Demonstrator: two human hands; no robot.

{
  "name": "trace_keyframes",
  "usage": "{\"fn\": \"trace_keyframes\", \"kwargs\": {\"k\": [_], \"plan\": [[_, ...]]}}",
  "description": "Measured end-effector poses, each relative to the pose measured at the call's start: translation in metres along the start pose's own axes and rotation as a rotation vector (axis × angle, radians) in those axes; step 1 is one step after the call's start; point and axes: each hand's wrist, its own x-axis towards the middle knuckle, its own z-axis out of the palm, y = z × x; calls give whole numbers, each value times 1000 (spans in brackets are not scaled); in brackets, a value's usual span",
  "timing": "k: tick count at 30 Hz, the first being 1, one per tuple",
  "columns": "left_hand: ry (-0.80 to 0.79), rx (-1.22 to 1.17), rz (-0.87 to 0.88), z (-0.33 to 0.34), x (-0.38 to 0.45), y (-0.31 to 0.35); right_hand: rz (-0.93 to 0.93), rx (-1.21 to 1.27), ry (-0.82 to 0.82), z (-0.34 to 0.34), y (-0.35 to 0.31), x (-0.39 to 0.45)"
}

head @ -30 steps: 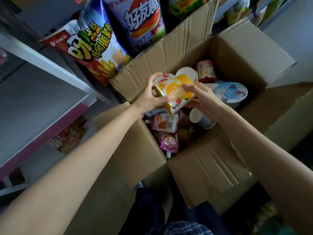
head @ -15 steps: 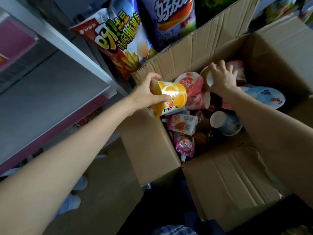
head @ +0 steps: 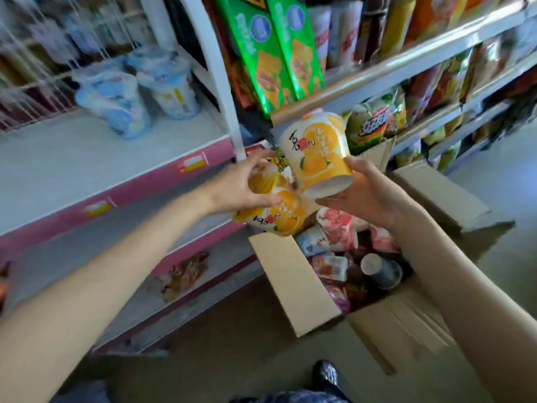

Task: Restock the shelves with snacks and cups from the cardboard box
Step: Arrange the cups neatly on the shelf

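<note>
Left hand [head: 238,184] grips an orange cup [head: 273,210]; right hand [head: 366,193] holds another orange cup [head: 316,149].

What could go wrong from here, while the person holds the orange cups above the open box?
1. The right hand supports the upper orange cup only at its base, and the cup is tilted; it may slip and fall into the cardboard box.
2. The left hand grips the lower orange cup together with what looks like another, so one could slide out.
3. A falling cup might dent the pink cup below.
</note>
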Motion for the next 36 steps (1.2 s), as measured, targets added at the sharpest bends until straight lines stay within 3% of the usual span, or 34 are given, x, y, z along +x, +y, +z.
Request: {"fn": "trace_keyframes", "kwargs": {"k": [6, 8, 10, 15, 21, 24, 26, 30, 33, 36], "plan": [[180, 3, 60, -129, -121, -17, -307, -59, -201, 140, -3, 8], [276, -20, 30, -160, -149, -29, -348, -112, -125, 179, 0, 22], [378, -7, -36, -183, -167, -49, -449, -302, 57, 213, 8, 42], [524, 309, -273, -209, -179, -104, -645, -753, 255, 273, 33, 106], [500, 606, -291, -210, -165, -152, -665, -1328, 225, 306, 58, 167], [541, 529, -306, -217, -156, -172, -959, -1747, 392, 304, 54, 189], [543, 455, -257, -224, -151, -179, -1087, -1907, 420, 310, 46, 204], [599, 424, -245, -236, -142, -192, -1125, -2025, 307, 334, 45, 234], [373, 535, -427, -241, -146, -208, -1157, -2018, 245, 350, 47, 253], [292, 551, -414, -246, -155, -215, -1096, -1993, 157, 368, 40, 269]]}}
